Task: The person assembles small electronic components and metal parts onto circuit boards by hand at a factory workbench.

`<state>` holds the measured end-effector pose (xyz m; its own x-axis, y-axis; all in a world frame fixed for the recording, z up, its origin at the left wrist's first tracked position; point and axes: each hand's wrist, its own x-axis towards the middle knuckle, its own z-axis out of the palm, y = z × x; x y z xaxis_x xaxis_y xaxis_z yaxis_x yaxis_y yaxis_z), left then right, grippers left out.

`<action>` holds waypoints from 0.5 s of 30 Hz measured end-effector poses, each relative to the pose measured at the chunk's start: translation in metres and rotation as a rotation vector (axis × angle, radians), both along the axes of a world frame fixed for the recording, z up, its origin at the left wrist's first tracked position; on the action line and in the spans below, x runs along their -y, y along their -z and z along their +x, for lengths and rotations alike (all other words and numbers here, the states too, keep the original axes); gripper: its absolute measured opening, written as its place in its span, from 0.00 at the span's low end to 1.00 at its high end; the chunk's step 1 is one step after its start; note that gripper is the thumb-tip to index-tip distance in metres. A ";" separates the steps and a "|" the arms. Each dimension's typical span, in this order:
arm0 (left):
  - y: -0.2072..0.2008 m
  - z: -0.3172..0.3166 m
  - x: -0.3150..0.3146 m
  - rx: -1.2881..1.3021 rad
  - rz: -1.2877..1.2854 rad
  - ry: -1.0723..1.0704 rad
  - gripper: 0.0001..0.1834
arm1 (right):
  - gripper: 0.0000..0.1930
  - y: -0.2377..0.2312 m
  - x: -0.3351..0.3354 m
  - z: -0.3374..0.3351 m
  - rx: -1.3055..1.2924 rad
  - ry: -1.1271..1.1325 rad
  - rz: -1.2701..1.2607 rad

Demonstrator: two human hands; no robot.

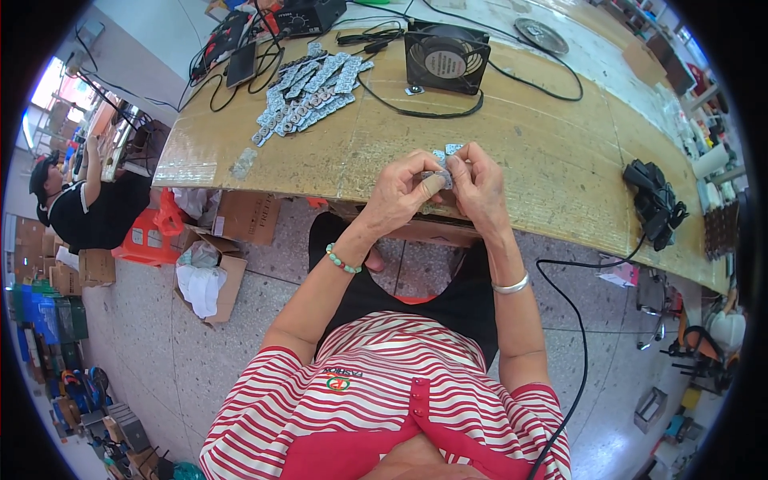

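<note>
My left hand (398, 194) and my right hand (480, 190) meet just above the near edge of the table. Thumbs and fingers of both are pinched around small flat grey-blue pieces that look like bits of circuit board. One small board piece (454, 149) pokes out above my right fingertips, and another edge shows between the hands. My fingers cover most of these pieces, so I cannot tell whether they are joined. Farther back on the left lies a heap of similar speckled board strips (308, 92), several bearing round parts.
A black square fan (446, 58) stands upright at the back, its cable looping forward over the cardboard-covered table (552, 152). Black adapters with cables (654, 200) sit at the right. A round metal dish (541, 36) is at the back. Another person (88, 200) sits at far left.
</note>
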<state>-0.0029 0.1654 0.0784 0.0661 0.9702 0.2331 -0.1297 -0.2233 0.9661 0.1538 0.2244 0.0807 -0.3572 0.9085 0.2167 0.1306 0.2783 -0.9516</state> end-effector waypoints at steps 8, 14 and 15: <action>-0.002 0.004 -0.004 -0.023 -0.042 -0.032 0.08 | 0.08 0.002 0.001 0.001 -0.083 0.089 -0.169; -0.010 -0.003 -0.005 0.007 -0.118 -0.003 0.08 | 0.08 -0.004 0.000 -0.003 0.019 0.059 0.013; -0.008 -0.005 -0.005 -0.007 -0.144 0.019 0.08 | 0.08 -0.005 0.001 -0.004 0.051 0.057 0.058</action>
